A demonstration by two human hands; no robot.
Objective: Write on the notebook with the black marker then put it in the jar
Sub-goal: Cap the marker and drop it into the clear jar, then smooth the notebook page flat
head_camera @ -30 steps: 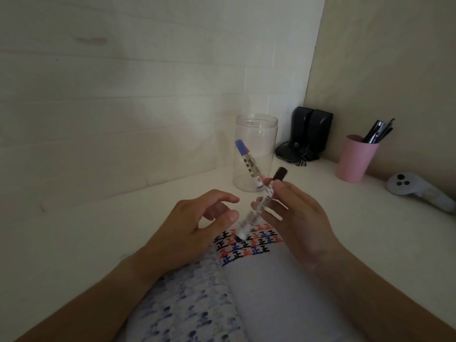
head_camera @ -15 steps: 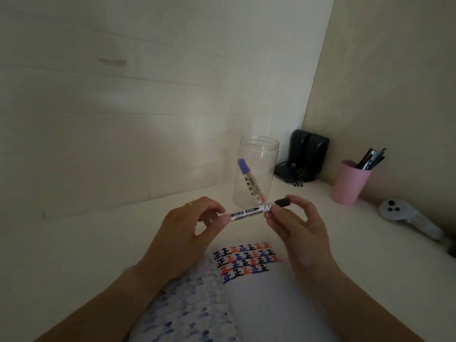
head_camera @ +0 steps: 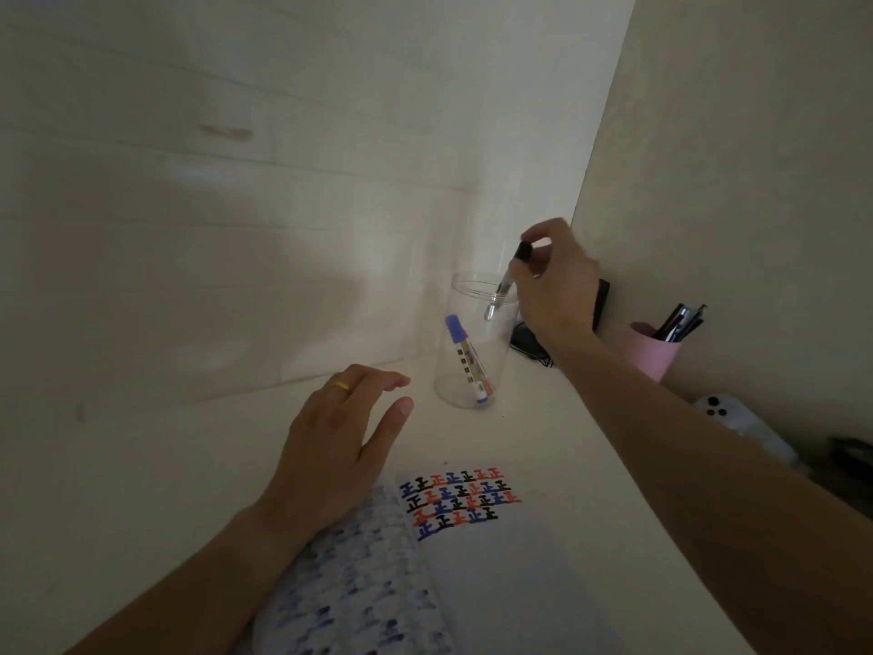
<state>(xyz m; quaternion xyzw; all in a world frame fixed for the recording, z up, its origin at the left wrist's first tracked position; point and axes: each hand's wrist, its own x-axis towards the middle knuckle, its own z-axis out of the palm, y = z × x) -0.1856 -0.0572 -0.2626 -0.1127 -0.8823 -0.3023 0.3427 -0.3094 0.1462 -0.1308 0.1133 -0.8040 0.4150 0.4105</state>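
Note:
The clear plastic jar (head_camera: 465, 371) stands on the white desk near the back corner, with a blue-capped marker (head_camera: 467, 356) leaning inside it. My right hand (head_camera: 555, 286) pinches the black marker (head_camera: 505, 286) by its black-capped top, and the marker's lower end dips into the jar's mouth. The open notebook (head_camera: 472, 560) lies in front of me, with rows of black, red and blue characters on its right page. My left hand (head_camera: 340, 446) hovers open over the desk by the notebook's top left corner, a gold ring on one finger.
A pink cup (head_camera: 654, 349) with several pens stands at the right by the side wall. A black speaker (head_camera: 602, 300) and its cable sit behind my right hand. A white controller (head_camera: 737, 418) lies at the right edge.
My right hand carried the black marker from above the notebook up to the jar and tipped it upright into the mouth. My left hand let go of the marker and opened.

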